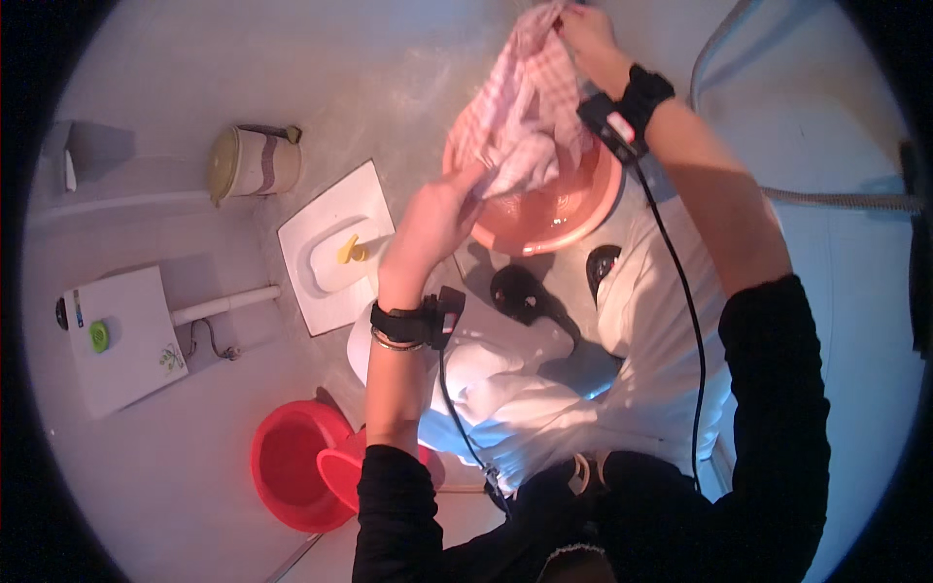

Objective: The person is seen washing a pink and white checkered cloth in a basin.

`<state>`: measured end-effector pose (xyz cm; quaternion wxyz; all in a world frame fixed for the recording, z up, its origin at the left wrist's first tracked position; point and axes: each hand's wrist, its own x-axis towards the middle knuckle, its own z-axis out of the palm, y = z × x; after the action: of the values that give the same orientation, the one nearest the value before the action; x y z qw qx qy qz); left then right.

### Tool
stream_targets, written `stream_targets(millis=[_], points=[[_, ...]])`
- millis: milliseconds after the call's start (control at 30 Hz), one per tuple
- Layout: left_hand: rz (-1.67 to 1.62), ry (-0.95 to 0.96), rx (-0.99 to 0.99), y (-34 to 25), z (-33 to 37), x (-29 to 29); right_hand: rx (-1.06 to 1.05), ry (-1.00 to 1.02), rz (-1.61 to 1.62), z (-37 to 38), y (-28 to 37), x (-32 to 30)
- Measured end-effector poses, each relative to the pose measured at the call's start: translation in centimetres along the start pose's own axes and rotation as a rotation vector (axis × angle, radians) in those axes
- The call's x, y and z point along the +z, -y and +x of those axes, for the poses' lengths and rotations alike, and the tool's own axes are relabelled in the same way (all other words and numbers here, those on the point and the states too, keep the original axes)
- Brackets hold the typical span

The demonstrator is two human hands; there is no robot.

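Left hand pinched pink cloth by near edge | right hand clenched far end | floor separated orange basin from toilet

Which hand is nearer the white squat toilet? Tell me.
Left. In the picture, the left hand appears just right of the squat toilet; the right hand is farther off, up and right.

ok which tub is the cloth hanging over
The orange-pink tub beyond the black shoes, under the checked cloth; the red tubs stand at lower left.
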<state>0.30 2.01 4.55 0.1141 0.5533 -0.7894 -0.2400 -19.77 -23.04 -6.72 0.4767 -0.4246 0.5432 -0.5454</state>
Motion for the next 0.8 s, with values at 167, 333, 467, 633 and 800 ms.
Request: stream_targets(millis=[167,333,467,633,800], points=[[-0.003,0.045,-0.006,-1.4,0.6,-0.8,-0.082,0.004,0.091,0.8,2.2,-1.5],[-0.014,0.036,-0.058,0.9,0.4,0.7,-0.146,0.084,0.029,-2.6,5.4,-0.1],[0.259,0.083,-0.163,2.0,1.2,2.6,-0.168,0.379,0.308,-5.8,5.9,1.4],[-0.031,-0.131,-0.035,1.3,2.0,3.5,0.025,0.49,0.238,-11.0,8.8,3.3],[-0.008,-0.524,0.047,-0.5,3.7,6.8,0.013,0.469,0.28,-12.5,11.3,2.9]])
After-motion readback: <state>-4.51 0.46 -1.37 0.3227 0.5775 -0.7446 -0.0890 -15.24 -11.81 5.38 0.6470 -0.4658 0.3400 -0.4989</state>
